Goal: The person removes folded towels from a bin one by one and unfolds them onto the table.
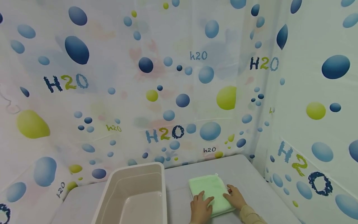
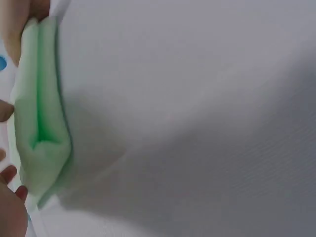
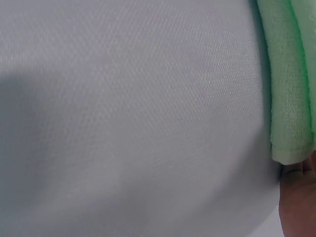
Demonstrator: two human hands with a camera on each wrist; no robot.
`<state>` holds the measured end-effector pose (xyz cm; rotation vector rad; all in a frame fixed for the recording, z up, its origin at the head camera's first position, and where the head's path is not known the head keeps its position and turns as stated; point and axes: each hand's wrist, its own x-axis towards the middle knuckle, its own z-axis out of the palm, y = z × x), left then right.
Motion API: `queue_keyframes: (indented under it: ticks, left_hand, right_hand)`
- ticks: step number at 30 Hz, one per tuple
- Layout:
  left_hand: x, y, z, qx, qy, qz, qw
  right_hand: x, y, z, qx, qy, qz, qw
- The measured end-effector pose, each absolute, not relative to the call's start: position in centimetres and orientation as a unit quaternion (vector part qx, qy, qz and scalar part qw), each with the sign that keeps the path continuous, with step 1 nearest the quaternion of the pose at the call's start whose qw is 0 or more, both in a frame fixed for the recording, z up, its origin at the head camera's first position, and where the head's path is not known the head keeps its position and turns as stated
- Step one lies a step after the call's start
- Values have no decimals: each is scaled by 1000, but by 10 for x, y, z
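Note:
A light green towel (image 1: 211, 188), folded into a thick, roughly square pad, lies on the grey-white tabletop. My left hand (image 1: 200, 207) rests on its near left part with the fingers spread. At the right side of the towel, my right hand (image 1: 236, 197) touches the edge, thumb and index finger apart. Seen from the left wrist, the folded towel (image 2: 44, 108) shows its layered side, with fingers along it. From the right wrist, the stacked plush layers of the towel (image 3: 289, 98) fill the right edge, and part of a hand (image 3: 298, 195) sits by its lower end.
A beige plastic tub (image 1: 164, 193) with high walls stands left of the towel. The table (image 1: 232, 166) reaches back to a white curtain (image 1: 120, 62) printed with blue and green drops and H2O lettering, which also runs along the right side.

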<state>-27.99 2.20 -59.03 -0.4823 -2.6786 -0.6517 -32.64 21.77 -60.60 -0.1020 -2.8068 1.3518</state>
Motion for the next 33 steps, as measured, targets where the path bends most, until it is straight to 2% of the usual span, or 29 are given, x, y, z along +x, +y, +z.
queue_keyframes:
  ticks: [4,6,11,13,18,23,25,31,33]
  left_hand:
    - [-273,34,-602,-272,-924,-145,228]
    - [-271,40,-605,-311,-913,-116,238]
    - [-268,53,-610,-354,-918,-95,149]
    - [-267,56,-615,-348,-924,-93,129]
    - [-268,61,-624,-312,-934,-104,140]
    - [-269,63,-613,-281,-943,-118,136]
    - [-270,63,-606,-271,-947,-132,111]
    - [-275,61,-581,-228,-946,-231,-5]
    - [-280,59,-576,-221,-938,-265,-27]
  right_hand:
    - [-323,221,-606,-54,-883,467,-5]
    - [-320,221,-604,-65,-869,490,-15]
    - [-317,223,-600,-78,-846,526,-40]
    - [-318,224,-600,-78,-847,523,-47]
    - [-322,227,-604,-73,-853,515,-45]
    - [-327,229,-605,-87,-852,513,-55]
    - [-328,229,-605,-90,-850,515,-58]
    - [-327,228,-603,-73,-840,535,-51]
    - [-327,227,-604,-69,-838,539,-44]
